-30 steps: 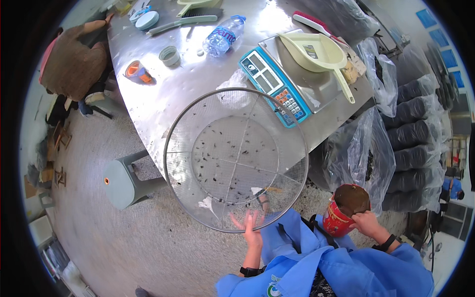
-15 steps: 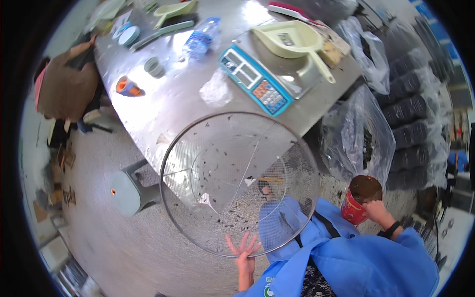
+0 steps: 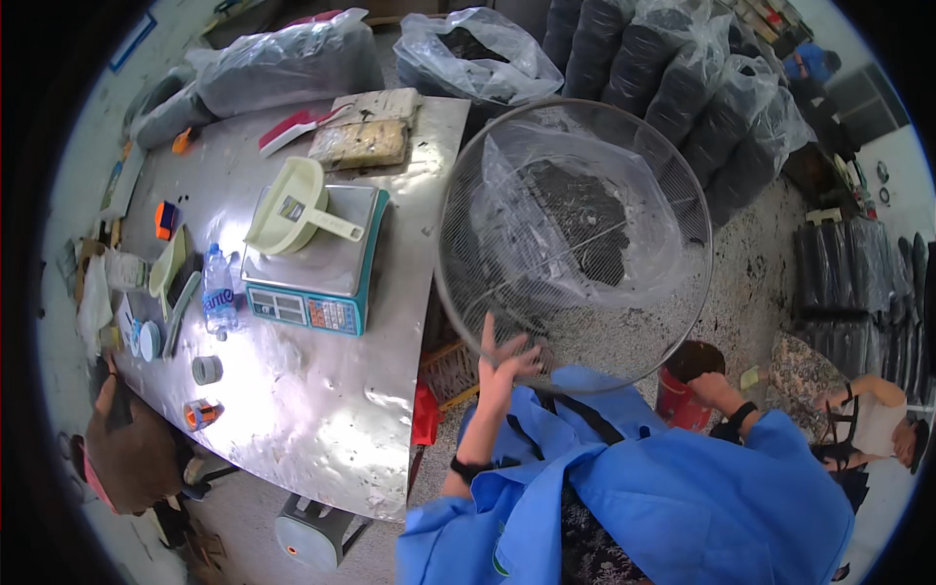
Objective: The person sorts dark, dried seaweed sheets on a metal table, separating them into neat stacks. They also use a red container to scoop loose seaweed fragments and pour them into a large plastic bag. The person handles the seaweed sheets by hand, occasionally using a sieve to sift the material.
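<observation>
My left hand [image 3: 502, 369] holds the near rim of a large round mesh sieve [image 3: 711, 244], its fingers spread against the mesh. Nothing else is seen holding the sieve up. Through the mesh shows a wide-mouthed clear plastic bag [image 3: 658, 226] with dark loose material inside. A few dark bits cling to the mesh. My right hand [image 3: 717, 392] is closed on the rim of a red bucket [image 3: 680, 400]. Dark brown contents show in the bucket, partly hidden by my hand and blue sleeve.
On the metal table [image 3: 322, 409] to the left stand a blue scale [image 3: 336, 314] with a pale scoop [image 3: 297, 219] and a water bottle [image 3: 218, 292]. Filled black bags [image 3: 673, 83] line the back right. One person [image 3: 132, 439] sits at left, another [image 3: 877, 419] at right.
My view has swung right, away from the table. The sieve, before partly over the table edge and floor, is now over the open bag. Both hands keep their holds.
</observation>
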Available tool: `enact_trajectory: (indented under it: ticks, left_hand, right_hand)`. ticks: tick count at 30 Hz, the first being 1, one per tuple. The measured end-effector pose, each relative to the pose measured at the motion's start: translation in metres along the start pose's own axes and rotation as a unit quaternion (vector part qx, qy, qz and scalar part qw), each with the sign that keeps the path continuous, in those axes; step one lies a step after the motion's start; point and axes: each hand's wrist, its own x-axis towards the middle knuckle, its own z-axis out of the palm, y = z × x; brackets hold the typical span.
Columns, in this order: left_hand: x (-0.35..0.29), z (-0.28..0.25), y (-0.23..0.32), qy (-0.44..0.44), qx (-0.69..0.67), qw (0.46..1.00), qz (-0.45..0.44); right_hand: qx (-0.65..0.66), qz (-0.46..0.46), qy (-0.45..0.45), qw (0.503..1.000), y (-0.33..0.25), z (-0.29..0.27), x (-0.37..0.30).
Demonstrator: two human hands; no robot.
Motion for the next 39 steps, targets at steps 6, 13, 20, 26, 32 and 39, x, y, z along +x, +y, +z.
enact_trajectory:
  ticks: [6,13,20,26,32,39]
  left_hand:
    - [0.195,0.083,-0.039,0.015,0.114,0.982,-0.152]
    - [0.322,0.061,-0.126,0.157,0.049,0.962,-0.218]
    - [0.310,-0.003,-0.148,0.202,0.231,0.940,-0.146]
    - [0.169,-0.044,-0.005,0.226,0.361,0.867,0.258]
    - [0.068,-0.256,0.069,0.516,0.523,0.585,0.343]
    - [0.063,-0.351,0.129,0.465,0.562,0.636,0.250]
  right_hand:
    - [0.230,0.031,-0.014,0.973,0.014,0.039,-0.036]
    - [0.363,0.061,-0.022,0.929,0.067,0.072,0.000]
    - [0.271,0.037,-0.054,0.960,0.098,0.022,0.077]
    - [0.188,-0.011,-0.046,0.981,0.063,-0.030,0.112]
    - [0.121,-0.020,-0.045,0.991,-0.014,-0.060,0.086]
    - [0.089,0.090,-0.056,0.990,-0.117,-0.058,0.010]
